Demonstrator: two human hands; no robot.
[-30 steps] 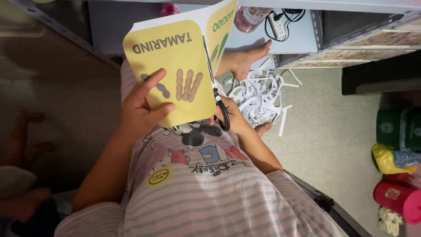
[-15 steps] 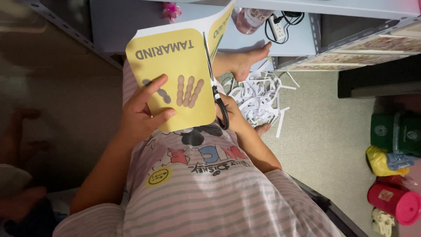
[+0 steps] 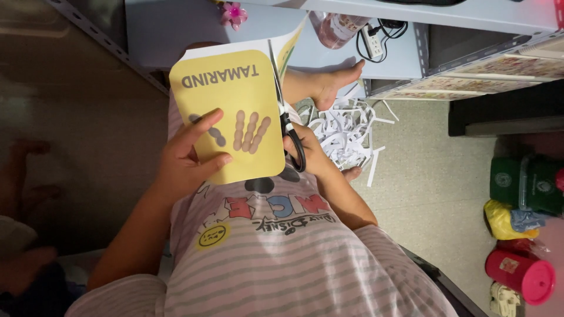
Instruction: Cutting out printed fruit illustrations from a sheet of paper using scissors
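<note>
- Two hands at work on one yellow card (image 3: pixel 235 105), held up over the lap, above the striped shirt (image 3: pixel 282 258).
- Left hand (image 3: pixel 188 161) grips the card at its lower left corner, thumb lying across the yellow face, fingers (image 3: pixel 200 126) spread along the front beside the brown pod drawing.
- Right hand (image 3: pixel 311 155) is on the scissors (image 3: pixel 288 117), fingers closed through the black loop handles.
- Scissor blades run up along the card's right edge, thin and nearly together; the tip reaches towards the white sheet (image 3: pixel 282 47) that the card is part of.
- Card sits upright and slightly tilted, printed side to the camera, rounded corners showing.
- Just right of the scissors, a heap of white paper strips (image 3: pixel 346 132) lies on the floor (image 3: pixel 435 188).
- Bare foot (image 3: pixel 335 85) rests by the strips, near a blue shelf (image 3: pixel 411 53).
- Up on that shelf, a white power strip (image 3: pixel 371 41) with cables and a pink flower clip (image 3: pixel 234 13).
- Far right on the floor, well apart from the hands: green bins (image 3: pixel 529 182), a yellow bag (image 3: pixel 502 220), a red tub (image 3: pixel 520 276).
</note>
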